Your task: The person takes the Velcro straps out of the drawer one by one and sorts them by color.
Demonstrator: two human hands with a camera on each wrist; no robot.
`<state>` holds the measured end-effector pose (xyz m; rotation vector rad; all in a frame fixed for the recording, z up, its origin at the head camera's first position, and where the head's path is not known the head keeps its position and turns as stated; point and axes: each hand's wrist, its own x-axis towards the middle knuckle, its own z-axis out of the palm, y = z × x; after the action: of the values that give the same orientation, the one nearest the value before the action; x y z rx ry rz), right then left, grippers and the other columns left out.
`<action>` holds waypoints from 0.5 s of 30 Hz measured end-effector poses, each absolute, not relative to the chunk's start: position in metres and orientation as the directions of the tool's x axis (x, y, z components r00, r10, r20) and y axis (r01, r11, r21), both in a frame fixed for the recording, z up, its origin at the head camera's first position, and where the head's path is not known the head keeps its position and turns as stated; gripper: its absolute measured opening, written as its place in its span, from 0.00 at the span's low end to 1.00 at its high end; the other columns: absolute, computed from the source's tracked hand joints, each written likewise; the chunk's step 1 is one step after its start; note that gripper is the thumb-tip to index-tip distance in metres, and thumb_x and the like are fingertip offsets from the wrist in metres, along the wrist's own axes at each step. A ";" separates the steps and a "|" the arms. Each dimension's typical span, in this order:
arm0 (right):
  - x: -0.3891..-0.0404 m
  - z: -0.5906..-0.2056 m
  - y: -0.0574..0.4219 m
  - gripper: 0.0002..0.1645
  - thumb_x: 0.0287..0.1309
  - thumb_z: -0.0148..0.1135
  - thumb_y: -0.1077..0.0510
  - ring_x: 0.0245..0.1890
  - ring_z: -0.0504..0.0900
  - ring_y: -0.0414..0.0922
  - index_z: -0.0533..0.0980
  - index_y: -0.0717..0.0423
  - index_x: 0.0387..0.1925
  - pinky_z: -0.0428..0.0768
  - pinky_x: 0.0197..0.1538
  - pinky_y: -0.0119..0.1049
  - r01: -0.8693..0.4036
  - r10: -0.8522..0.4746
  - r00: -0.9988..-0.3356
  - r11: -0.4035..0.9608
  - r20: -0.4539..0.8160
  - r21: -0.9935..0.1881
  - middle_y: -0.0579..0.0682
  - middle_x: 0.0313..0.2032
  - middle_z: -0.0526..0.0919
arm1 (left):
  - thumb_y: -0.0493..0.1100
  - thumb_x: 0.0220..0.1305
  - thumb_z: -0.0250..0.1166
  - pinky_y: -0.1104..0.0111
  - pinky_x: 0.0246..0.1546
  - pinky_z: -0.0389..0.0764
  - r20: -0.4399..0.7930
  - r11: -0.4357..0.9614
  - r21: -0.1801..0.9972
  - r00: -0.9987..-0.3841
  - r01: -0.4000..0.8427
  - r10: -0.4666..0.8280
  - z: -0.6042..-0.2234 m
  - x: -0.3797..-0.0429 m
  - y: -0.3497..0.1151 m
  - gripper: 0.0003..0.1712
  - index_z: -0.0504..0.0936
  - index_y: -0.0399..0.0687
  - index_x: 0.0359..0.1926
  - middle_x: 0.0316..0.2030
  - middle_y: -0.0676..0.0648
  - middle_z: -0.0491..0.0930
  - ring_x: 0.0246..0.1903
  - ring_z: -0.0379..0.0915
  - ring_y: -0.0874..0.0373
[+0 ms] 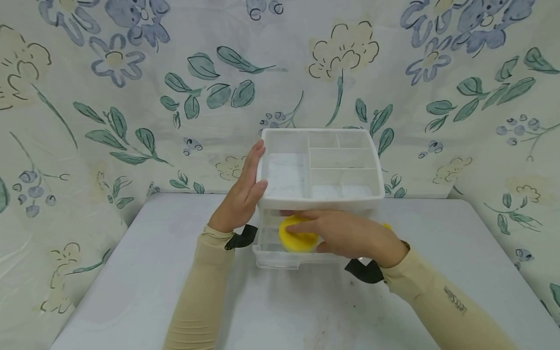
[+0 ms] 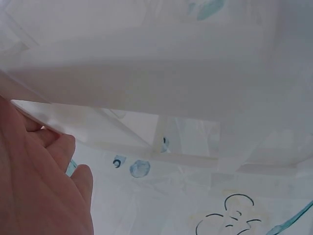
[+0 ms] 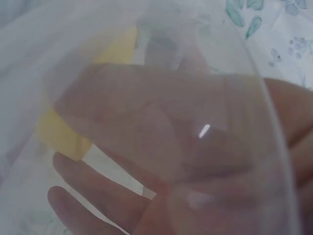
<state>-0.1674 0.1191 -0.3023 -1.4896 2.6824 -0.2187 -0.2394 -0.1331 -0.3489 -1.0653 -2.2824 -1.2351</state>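
Observation:
A white compartment tray stands tilted up over a clear plastic box on the table. My left hand grips the tray's left edge, thumb toward the front; the left wrist view shows this hand at the tray's pale side. My right hand reaches into the box and holds a round yellow disc, one finger across its face. In the right wrist view, the box's clear wall blurs the right hand and the yellow disc. The disc's exact kind cannot be told.
A small yellow bit shows at the box's right side, partly behind the right wrist. The white table spreads around the box. Floral-patterned sheeting rises behind and at both sides.

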 end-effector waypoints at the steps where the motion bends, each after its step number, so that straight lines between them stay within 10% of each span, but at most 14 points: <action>1: -0.168 -0.302 0.119 0.40 0.48 0.78 0.61 0.68 0.70 0.52 0.76 0.48 0.66 0.76 0.62 0.40 -0.840 -0.850 -0.527 0.518 0.016 -0.160 0.47 0.71 0.69 | 0.45 0.73 0.41 0.52 0.76 0.43 0.593 0.341 0.572 -0.663 0.746 0.456 -0.349 -0.239 -0.133 0.38 0.41 0.41 0.79 0.80 0.49 0.35 0.78 0.34 0.54; 15: -0.167 -0.303 0.116 0.34 0.49 0.78 0.57 0.68 0.71 0.51 0.80 0.47 0.61 0.74 0.64 0.40 -0.843 -0.843 -0.535 0.529 0.053 -0.099 0.47 0.68 0.74 | 0.44 0.74 0.41 0.51 0.76 0.43 0.593 0.341 0.569 -0.661 0.748 0.461 -0.348 -0.240 -0.134 0.38 0.41 0.41 0.79 0.80 0.48 0.36 0.78 0.33 0.53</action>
<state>-0.1675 0.1156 -0.3032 -1.5139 2.7455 -0.1771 -0.2399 -0.1336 -0.3485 -1.0731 -2.2832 -1.2330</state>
